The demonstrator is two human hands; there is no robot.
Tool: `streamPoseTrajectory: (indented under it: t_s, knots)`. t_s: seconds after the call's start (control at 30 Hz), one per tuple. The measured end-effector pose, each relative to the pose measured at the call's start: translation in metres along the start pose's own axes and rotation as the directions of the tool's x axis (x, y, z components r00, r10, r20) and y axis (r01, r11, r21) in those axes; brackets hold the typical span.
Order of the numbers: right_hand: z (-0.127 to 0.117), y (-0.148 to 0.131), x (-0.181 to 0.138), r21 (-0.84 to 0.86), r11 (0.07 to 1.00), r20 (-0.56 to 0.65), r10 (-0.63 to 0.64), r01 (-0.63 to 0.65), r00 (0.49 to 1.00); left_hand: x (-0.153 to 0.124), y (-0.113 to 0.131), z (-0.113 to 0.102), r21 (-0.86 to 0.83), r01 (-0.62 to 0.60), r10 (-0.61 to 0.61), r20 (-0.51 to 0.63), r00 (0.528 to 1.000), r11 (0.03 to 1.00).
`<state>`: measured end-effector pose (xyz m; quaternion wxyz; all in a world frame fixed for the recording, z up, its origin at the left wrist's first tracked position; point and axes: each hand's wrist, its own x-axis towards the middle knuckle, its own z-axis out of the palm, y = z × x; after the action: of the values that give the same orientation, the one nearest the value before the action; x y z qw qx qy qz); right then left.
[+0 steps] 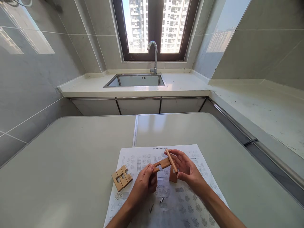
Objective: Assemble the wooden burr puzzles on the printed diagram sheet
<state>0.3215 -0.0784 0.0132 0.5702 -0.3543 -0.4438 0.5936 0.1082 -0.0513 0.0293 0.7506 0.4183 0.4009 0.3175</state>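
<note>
A pale table (71,164) is filling the lower half of the view, made of two tops meeting at a seam, and beyond it a counter (185,84) is running under a dark-framed window (155,30), carrying a steel sink (136,80) with a curved tap (153,55). On the near part of the table a printed sheet of diagrams (171,202) is lying flat beneath both forearms. The left hand (143,185) is pinching the near end of a notched wooden piece (162,164), fingers closed on it, holding it level above the sheet. The right hand (185,167) is gripping a plain wooden bar (171,160) between thumb and fingertips, tilted, its side touching the far end of the notched piece. Just under the right hand a small upright wooden block (173,176) is standing on the sheet. To the left, a cluster of interlocked wooden pieces (122,177) is resting at the sheet's edge, well apart from both hands.
</note>
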Motion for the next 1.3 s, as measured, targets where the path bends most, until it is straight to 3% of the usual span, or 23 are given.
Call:
streamPoseTrajectory:
  t_s: [0.6,1.0,1.3]
  knots:
    - [0.000,0.001,0.001,0.015,0.996,0.030,0.084,-0.084,0.996,0.004,-0.003,-0.003,-0.046,-0.001,0.003,0.043,0.999,0.999]
    - [-0.009,-0.002,-0.002,-0.078,0.987,0.079,0.146,-0.140,0.986,0.000,0.004,-0.009,0.004,-0.004,0.004,0.084,0.996,1.000]
    - [0.000,0.002,-0.005,-0.195,0.978,-0.012,0.071,-0.072,0.997,0.003,0.005,-0.010,0.034,-0.024,0.023,0.040,0.999,0.999]
